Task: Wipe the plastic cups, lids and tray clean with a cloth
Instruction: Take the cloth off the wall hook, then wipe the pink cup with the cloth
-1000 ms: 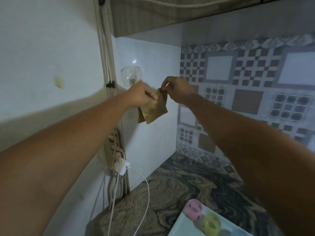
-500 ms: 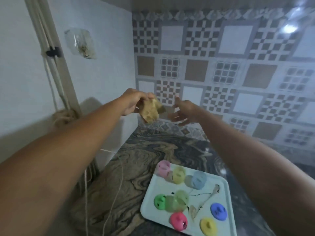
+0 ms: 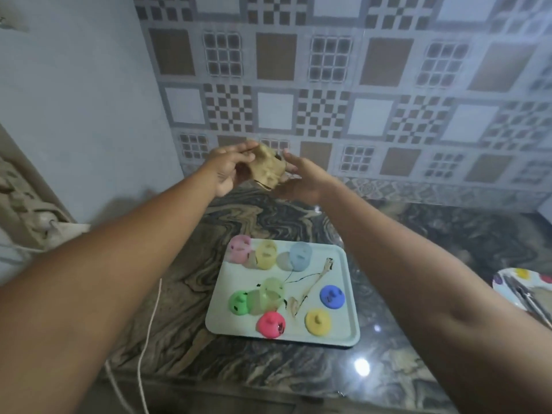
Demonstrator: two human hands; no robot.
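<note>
Beyond the tray [image 3: 334, 265], I held my hands raised: left hand [image 3: 230, 168] pinched the bunched cloth [image 3: 265, 170], and right hand [image 3: 301, 180], fingers spread, touched it. Cups [image 3: 270, 253] and lids [image 3: 330, 296] sat on the tray.

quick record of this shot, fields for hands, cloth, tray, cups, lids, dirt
hands: left hand and right hand raised beyond the tray
cloth: tan cloth bunched between both hands; grip blurred
tray: pale tray on the marbled counter
cups: pink cup, yellow cup, blue cup in the far row; green cup nearer
lids: green lid, pink lid, yellow lid, blue lid
dirt: dark and tan smears on the tray; nothing being wiped yet
</note>
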